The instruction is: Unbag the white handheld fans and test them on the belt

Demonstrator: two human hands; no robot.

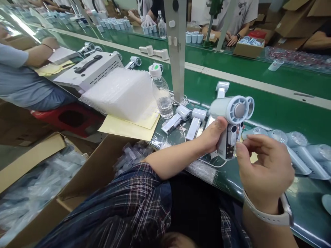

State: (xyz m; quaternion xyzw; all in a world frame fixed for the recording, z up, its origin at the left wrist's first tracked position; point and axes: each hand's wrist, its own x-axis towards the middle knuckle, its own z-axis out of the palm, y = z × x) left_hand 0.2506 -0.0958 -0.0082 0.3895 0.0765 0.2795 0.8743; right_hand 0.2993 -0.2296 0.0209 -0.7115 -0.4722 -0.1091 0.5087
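My left hand point(214, 135) is wrapped round the handle of a light blue handheld fan point(224, 107), its round head tilted up. The handle is uncovered on one side, showing dark electronic parts point(231, 141). A second round fan head point(250, 107) shows just behind the first; I cannot tell how it is held. Close to the exposed handle, my right hand point(266, 168) has thumb and forefinger curled together in a pinch; whatever is between them is hidden. Left of the held fan, several fans lie on the bench, including one with its handle open point(172, 123).
More fans point(301, 156) lie in a row at the right. A water bottle point(163, 98) stands by a metal post point(178, 51), beside stacked white foam sheets point(121, 93). An open carton point(85, 172) of clear plastic pieces sits below left. Co-workers sit across the green conveyor point(258, 79).
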